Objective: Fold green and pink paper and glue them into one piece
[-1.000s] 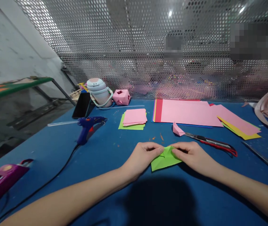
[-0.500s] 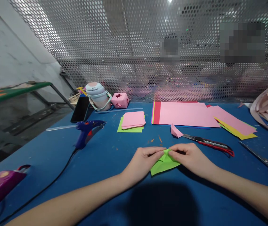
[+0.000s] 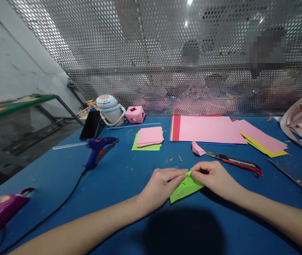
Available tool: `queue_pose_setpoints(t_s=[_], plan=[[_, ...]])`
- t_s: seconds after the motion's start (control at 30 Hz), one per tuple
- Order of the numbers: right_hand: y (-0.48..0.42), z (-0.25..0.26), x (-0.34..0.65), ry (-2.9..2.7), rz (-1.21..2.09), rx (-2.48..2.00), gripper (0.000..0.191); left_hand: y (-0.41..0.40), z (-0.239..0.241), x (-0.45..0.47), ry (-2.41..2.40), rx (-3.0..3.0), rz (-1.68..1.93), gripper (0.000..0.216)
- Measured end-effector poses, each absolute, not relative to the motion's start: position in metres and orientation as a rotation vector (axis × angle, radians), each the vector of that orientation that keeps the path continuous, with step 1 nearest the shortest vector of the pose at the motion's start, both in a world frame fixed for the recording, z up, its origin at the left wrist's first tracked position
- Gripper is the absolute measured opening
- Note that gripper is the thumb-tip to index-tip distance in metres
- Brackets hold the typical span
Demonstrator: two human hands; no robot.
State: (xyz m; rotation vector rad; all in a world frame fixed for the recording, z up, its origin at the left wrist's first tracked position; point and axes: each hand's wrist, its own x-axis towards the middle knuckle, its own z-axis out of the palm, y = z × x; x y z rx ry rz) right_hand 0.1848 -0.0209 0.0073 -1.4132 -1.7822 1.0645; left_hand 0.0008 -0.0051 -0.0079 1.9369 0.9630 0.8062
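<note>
A green sheet of paper, partly folded, is between my two hands just above the blue table. My left hand pinches its upper left edge between thumb and fingers. At the upper right edge, my right hand grips the paper the same way, its thumb close to the left one. The fingertips hide part of the fold. Beyond my hands lie a folded pink paper piece and a utility knife whose blade tip reaches the pink piece.
Pink and green square papers are stacked ahead. Large coloured sheets lie at the back, before a perforated metal screen. A blue glue gun with its cord is at left, scissors at right. A pink paper polyhedron stands near a bottle.
My left fingers have shifted slightly along the paper's edge, and its lower left corner hangs a little lower. Both hands keep hold of it. The rest stays in place.
</note>
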Motion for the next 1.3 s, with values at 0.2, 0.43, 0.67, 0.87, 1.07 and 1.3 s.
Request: queue_pose_setpoints(t_s=[0.2, 0.43, 0.67, 0.87, 1.07, 1.3], plan=[[-0.0229, 0.0103, 0.1834, -1.790, 1.052, -1.400, 0.020, -0.0060, -0.0070, 0.0009, 0.939, 1.924, 0.803, 0.023], [-0.0243, 0.0113, 0.1829, -1.796, 1.025, -1.382, 0.020, -0.0066, -0.0049, 0.0018, 0.955, 1.658, 0.736, 0.026], [-0.0253, 0.0104, 0.1835, -1.790, 1.028, -1.399, 0.020, -0.0068, -0.0111, 0.0039, 0.928, 1.289, 0.711, 0.026], [-0.0253, 0.0097, 0.1828, -1.793, 1.008, -1.393, 0.021, -0.0084, -0.0123, 0.0051, 0.916, 1.150, 0.737, 0.022], [-0.0260, 0.0103, 0.1833, -1.762, 1.047, -1.375, 0.022, -0.0084, -0.0109, 0.0067, 0.978, 1.165, 0.750, 0.018], [-0.0261, 0.0096, 0.1837, -1.791, 1.030, -1.368, 0.023, -0.0086, -0.0094, 0.0070, 1.058, 1.292, 0.734, 0.020]])
